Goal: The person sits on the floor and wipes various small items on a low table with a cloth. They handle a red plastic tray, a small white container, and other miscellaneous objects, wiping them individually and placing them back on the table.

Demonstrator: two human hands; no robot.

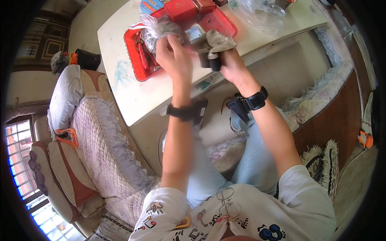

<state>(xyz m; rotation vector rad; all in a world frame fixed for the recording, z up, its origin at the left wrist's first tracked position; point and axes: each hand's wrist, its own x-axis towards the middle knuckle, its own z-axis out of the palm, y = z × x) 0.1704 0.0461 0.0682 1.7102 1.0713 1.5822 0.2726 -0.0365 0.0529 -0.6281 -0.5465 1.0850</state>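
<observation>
My left hand [174, 55] is raised over the red plastic tray [129, 55], beside a knotted clear plastic bag [161, 28] with dark contents. Its thumb and fingertips are close together; whether they pinch the bag or anything small cannot be told. My right hand [231, 63] grips a beige cloth [218, 42], with a blurred dark cylindrical thing [214, 62] hanging by the fingers. Between the hands, a small white and blue box [194, 33] lies in the tray. Red-handled pliers [143, 57] rest at the tray's left end.
The tray stands on a white table [116, 90] with red boxes [180, 9] at its back. A crumpled clear plastic bag [259, 15] lies to the right. A sofa with a quilted cover [99, 126] is left; a wooden-sided seat [325, 105] is right.
</observation>
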